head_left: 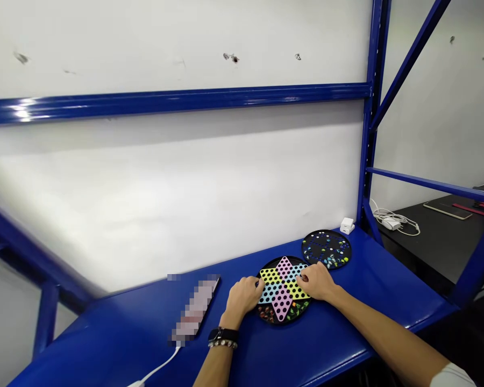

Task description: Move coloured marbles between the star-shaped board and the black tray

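Observation:
A Chinese checkers board (pixel 283 305), a holed star in pink, yellow and light blue, sits over a round black tray (pixel 281 322). Reddish-brown marbles (pixel 265 313) and green marbles (pixel 299 309) show in the tray beside the near pink point. My left hand (pixel 244 295), with a dark band and a bead bracelet at its wrist, is closed at the board's left edge. On the opposite side my right hand (pixel 318 280) pinches the right edge, thumb and fingers together. The fingertips of both hands are partly hidden.
Behind to the right lies a second round black tray (pixel 320 250) with scattered small coloured pieces. White adapters (pixel 347 226) stand near the rack post (pixel 369 161). A phone (pixel 196 309) with a white cable lies left on the blue shelf (pixel 125 328). A white wall rises behind.

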A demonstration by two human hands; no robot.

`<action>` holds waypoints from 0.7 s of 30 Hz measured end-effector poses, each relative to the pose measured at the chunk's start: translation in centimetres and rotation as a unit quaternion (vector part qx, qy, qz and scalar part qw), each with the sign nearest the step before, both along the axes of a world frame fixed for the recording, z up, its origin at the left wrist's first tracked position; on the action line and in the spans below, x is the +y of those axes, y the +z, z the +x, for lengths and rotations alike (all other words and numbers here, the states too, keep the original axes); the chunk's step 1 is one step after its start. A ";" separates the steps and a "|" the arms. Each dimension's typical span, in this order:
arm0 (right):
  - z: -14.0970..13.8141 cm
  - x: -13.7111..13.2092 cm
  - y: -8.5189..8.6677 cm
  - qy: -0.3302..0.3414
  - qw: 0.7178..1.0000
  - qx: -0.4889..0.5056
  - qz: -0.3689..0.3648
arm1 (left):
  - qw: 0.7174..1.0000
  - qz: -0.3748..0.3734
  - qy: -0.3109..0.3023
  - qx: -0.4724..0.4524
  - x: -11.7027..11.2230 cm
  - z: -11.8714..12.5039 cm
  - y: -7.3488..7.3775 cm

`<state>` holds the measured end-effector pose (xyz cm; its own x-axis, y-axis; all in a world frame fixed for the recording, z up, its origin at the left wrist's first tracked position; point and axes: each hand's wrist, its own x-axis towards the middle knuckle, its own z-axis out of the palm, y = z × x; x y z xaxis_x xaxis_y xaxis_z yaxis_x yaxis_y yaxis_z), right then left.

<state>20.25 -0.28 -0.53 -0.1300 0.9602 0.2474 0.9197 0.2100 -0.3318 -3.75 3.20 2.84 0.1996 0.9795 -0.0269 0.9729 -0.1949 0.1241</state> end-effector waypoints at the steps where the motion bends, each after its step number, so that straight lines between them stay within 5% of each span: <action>1: 0.0 0.0 0.0 0.000 1.000 -0.001 -0.002 | 1.000 0.002 -0.010 0.004 0.0 0.0 0.0; 15: 0.5 0.1 0.7 -0.013 0.992 0.124 0.018 | 0.989 0.079 0.053 -0.114 0.8 -0.9 -0.5; 18: 0.3 0.4 1.3 -0.046 0.971 0.227 0.053 | 0.978 0.141 0.049 -0.143 0.6 -0.2 -0.4; 21: -0.9 0.9 2.0 -0.035 0.925 0.376 0.041 | 0.957 0.224 -0.023 -0.183 0.0 1.3 -0.4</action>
